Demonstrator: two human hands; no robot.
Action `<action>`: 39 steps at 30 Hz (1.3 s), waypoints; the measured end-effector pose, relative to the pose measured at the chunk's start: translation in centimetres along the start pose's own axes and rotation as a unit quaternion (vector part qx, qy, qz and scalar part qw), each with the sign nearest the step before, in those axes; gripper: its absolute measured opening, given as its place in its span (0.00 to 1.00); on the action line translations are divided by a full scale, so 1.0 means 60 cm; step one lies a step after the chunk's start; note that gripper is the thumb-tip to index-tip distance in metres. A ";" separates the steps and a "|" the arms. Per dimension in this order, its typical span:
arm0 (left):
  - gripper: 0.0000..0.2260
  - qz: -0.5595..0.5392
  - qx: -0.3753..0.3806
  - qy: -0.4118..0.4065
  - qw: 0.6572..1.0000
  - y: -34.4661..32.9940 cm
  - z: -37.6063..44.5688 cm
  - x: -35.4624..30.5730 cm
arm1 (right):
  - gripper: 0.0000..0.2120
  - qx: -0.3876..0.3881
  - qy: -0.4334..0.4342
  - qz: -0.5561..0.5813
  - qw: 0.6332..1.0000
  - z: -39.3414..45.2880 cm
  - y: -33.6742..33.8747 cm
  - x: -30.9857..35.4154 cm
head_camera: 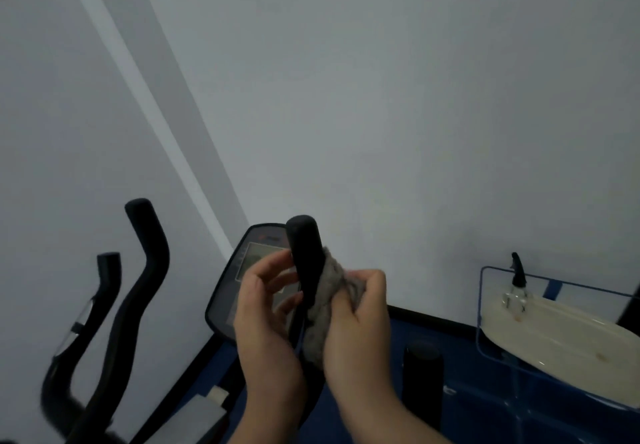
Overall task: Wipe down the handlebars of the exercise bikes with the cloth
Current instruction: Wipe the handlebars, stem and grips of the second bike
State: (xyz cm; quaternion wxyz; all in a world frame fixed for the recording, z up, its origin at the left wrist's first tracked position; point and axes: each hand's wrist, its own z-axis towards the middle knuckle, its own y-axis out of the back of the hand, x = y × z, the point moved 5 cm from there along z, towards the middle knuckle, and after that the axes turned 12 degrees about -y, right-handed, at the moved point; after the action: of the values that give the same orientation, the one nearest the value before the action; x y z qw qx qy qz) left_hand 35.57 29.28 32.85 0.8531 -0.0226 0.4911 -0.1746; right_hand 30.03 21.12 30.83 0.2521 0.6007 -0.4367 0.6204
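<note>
A black upright handlebar [304, 253] rises at centre, in front of the bike's console [242, 270]. A grey cloth [329, 308] wraps its right side below the rounded top. My right hand [360, 326] is closed on the cloth and presses it against the bar. My left hand [266, 319] curls around the bar from the left, fingers bent toward it and touching its lower part. The bar's lower length is hidden behind both hands. Two more black handlebars [145, 270] stand at the left, and a short black grip [422, 371] at lower right.
A cream tray [571, 336] on a blue wire frame stands at the right, with a spray bottle [517, 281] at its far end. The floor is blue. Pale walls with a white strip fill the background.
</note>
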 end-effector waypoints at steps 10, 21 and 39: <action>0.21 -0.005 -0.011 0.013 1.000 0.000 0.000 0.000 | 0.06 0.044 0.038 -0.028 0.998 -0.016 -0.010 0.025; 0.19 -0.013 0.023 -0.024 0.999 0.001 -0.003 -0.005 | 0.06 0.016 0.167 -0.085 0.982 0.022 0.009 0.094; 0.13 0.052 0.184 0.019 0.981 0.066 -0.037 0.008 | 0.07 0.132 0.412 -0.465 0.772 -0.078 0.000 0.103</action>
State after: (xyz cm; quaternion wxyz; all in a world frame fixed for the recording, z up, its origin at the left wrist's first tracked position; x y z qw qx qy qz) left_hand 35.00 33.12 30.46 0.8412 0.1635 0.4673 -0.2174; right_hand 26.64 23.74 37.26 0.5838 0.4451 0.1278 0.6669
